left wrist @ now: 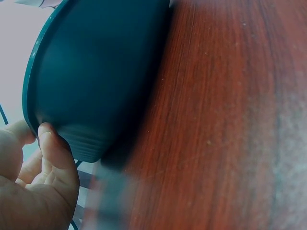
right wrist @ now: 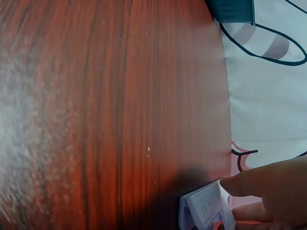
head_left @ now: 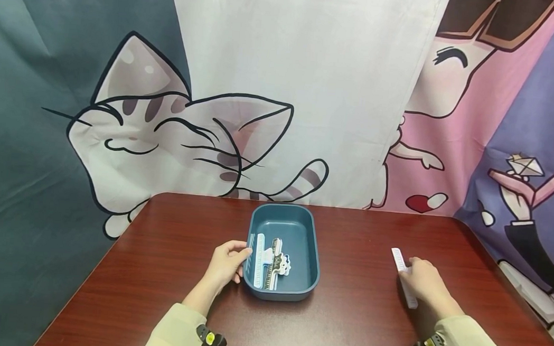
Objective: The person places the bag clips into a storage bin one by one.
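A dark teal rectangular tub (head_left: 297,240) stands near the middle of the table. My left hand (head_left: 224,265) pinches its left rim between thumb and fingers; the left wrist view shows the fingertips (left wrist: 47,132) at the edge of the tub's wall (left wrist: 100,62). Inside, along the left side, lie a pale blue-white long clip (head_left: 259,264) and a black-and-white patterned clip (head_left: 268,278) with cartoon-shaped grips. Off to the right, my right hand (head_left: 425,282) holds a long white clip (head_left: 409,297) by its middle. In the right wrist view the white clip (right wrist: 204,206) is close over the tabletop, partly cut off.
The reddish-brown wooden table (head_left: 348,251) extends on both sides of the tub. Behind its far edge hangs a cloth backdrop (head_left: 312,64) printed with a cartoon cat and figure. Dark wrist devices (head_left: 210,339) sit at both sleeve cuffs.
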Motion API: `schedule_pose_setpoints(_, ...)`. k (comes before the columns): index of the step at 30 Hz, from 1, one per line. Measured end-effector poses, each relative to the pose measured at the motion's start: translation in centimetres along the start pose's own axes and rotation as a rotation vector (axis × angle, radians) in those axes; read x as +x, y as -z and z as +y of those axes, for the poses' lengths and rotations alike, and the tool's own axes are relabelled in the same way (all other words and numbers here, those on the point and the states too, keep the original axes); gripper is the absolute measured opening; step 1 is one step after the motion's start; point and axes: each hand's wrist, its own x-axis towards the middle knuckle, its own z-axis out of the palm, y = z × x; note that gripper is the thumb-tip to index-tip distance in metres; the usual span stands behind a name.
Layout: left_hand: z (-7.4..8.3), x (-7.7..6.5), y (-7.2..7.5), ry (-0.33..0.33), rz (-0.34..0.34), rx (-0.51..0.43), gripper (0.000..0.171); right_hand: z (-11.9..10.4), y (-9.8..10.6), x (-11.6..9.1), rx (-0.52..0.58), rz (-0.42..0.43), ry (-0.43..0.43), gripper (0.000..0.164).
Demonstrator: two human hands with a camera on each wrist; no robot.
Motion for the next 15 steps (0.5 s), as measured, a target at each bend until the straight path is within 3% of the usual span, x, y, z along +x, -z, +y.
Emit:
schedule_pose_setpoints(4, 0.3, -0.2, 0.0, 0.002, -0.001, -0.003, 0.035, 0.4, 0.2, 0.0, -0.011, -0.004, -0.014, 0.043)
schedule_pose_setpoints(8, 1.6, -1.1, 0.0, 0.008, -0.006, -0.004, 0.033, 0.7, 0.3, 0.0, -0.016, 0.0, -0.032, 0.032)
schedule_pose_setpoints(15, -0.1, 0.1, 0.0, 0.007, 0.004, -0.007, 0.031, 0.6, 0.5, -0.1, 0.008, 0.003, -0.069, 0.03)
